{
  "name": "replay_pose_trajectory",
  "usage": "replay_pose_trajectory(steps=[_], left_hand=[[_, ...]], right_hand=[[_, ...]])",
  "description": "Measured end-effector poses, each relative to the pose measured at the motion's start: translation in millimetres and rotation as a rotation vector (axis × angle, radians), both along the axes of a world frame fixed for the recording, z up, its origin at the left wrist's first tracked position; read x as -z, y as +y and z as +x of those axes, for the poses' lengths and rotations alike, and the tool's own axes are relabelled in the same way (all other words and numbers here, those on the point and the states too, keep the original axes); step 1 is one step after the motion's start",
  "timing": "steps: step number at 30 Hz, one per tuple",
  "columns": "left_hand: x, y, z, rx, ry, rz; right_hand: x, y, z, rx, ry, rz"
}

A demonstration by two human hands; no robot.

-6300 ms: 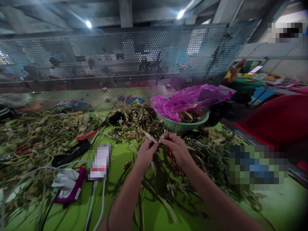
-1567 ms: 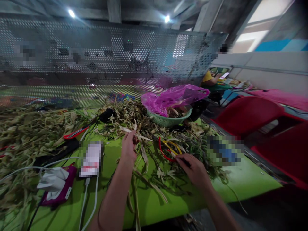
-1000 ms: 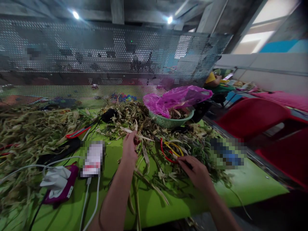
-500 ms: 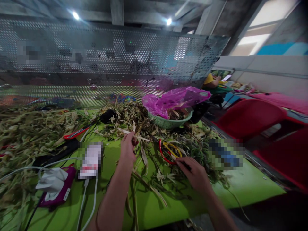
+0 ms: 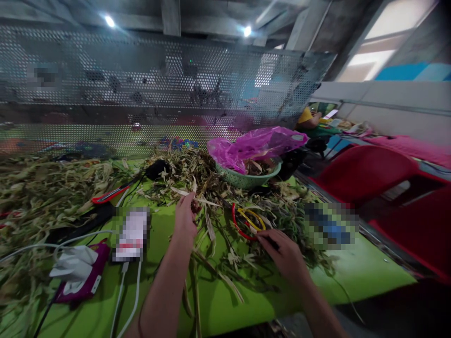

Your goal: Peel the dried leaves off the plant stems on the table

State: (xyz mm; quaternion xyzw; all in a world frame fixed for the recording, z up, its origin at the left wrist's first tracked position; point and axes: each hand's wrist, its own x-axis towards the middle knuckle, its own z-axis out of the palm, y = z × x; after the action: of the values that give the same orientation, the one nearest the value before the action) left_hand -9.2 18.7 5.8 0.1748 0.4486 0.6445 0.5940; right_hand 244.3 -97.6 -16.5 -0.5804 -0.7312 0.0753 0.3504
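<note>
Two hands work over the green table [image 5: 225,305]. At far left, leaves [image 5: 42,197] run off the edge; a charger [image 5: 72,265] hides part of a pink phone [image 5: 89,281]. My left hand [image 5: 185,219] pinches a husk [image 5: 200,201]. Red and yellow loops [image 5: 246,220] lie half buried. My right hand [image 5: 286,256] presses into stems [image 5: 299,225]; its grip I cannot tell. Behind, a bag [image 5: 257,145] covers the basket [image 5: 246,178].

Dim, ceiling-lit, window glare; edges warped, blurred.
</note>
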Motion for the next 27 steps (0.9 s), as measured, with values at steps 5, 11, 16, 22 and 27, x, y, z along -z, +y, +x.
replay_pose_trajectory(steps=[5, 11, 16, 22, 27], left_hand=[[-10.0, -4, 1, -0.007, -0.059, 0.008], [-15.3, -6, 1, -0.023, -0.035, -0.016], [-15.6, -5, 0, -0.019, -0.052, -0.006], [-16.7, -6, 0, -0.026, -0.047, 0.006], [-11.1, -4, 1, 0.033, -0.014, 0.051]], right_hand=[[1.2, 1, 1, -0.002, 0.003, 0.005], [-9.4, 0, -2, 0.039, 0.004, 0.067], [-32.6, 0, -17, -0.027, 0.007, 0.06], [-54.5, 7, -57, -0.253, -0.097, -0.02], [-66.1, 21, -81, -0.361, -0.129, -0.036]])
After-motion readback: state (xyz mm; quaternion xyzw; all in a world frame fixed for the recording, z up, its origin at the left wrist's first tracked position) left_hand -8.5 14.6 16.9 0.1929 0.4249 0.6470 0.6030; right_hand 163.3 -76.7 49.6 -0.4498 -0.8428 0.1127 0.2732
